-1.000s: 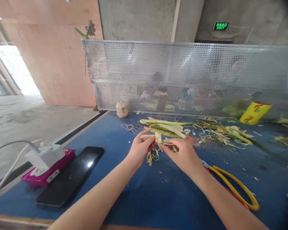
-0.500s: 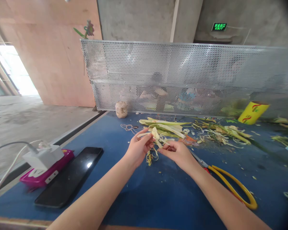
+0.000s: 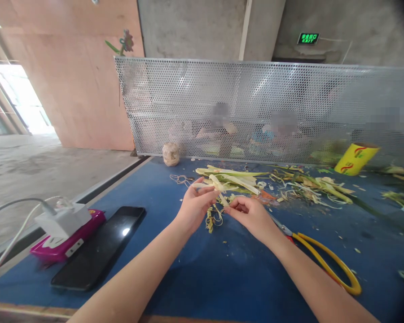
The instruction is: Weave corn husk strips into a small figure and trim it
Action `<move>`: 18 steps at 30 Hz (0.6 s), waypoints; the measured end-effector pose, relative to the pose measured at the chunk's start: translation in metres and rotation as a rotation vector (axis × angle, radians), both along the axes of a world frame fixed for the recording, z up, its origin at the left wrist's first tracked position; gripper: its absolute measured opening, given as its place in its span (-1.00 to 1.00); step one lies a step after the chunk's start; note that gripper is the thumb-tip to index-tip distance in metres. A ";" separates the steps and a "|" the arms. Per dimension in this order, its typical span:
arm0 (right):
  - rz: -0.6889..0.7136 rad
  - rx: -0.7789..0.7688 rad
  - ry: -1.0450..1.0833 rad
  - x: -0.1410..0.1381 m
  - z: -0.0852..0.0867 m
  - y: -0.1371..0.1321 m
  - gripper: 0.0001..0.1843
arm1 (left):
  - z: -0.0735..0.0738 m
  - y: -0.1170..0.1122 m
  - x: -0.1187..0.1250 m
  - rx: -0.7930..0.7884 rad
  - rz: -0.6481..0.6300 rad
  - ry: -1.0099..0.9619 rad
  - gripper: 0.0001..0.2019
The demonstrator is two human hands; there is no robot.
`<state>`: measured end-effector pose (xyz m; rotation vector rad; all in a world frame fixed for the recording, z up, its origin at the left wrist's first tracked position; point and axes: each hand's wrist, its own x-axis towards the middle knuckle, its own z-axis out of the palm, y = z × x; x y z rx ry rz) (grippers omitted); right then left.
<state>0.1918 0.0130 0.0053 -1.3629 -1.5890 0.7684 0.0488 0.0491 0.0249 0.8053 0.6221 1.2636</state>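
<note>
Pale, folded strips of plant leaf or husk are pinched between the thumb and fingers of my left hand. My right hand is closed on the lower end of a pale strip that hangs from the same piece. Under the hands, curly yellowish shreds lie on the blue tabletop. Just beyond are long green and white leaf strips. Scissors with yellow handles rest beside my right forearm, which covers part of them.
A black phone and a magenta power strip with a white charger lie at left. At the back stand a wrapped roll, a perforated metal screen and a yellow roll. Leaf scraps spread at right. Blurred people sit behind the screen.
My left fingers have shifted on the folded piece and now lie more stretched. My right hand has moved slightly, and the pale strip now runs down to its fingertips.
</note>
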 end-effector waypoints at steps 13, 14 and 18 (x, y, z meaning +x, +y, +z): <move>-0.029 0.192 -0.261 0.000 -0.002 -0.002 -0.74 | -0.002 0.000 -0.001 0.116 0.120 0.141 -0.15; -0.040 0.179 -0.254 0.001 0.000 -0.002 -0.73 | -0.001 0.000 -0.002 0.133 0.142 0.159 -0.15; -0.072 0.120 -0.234 0.004 0.004 -0.002 -0.75 | 0.000 0.000 -0.003 0.194 0.183 0.222 -0.17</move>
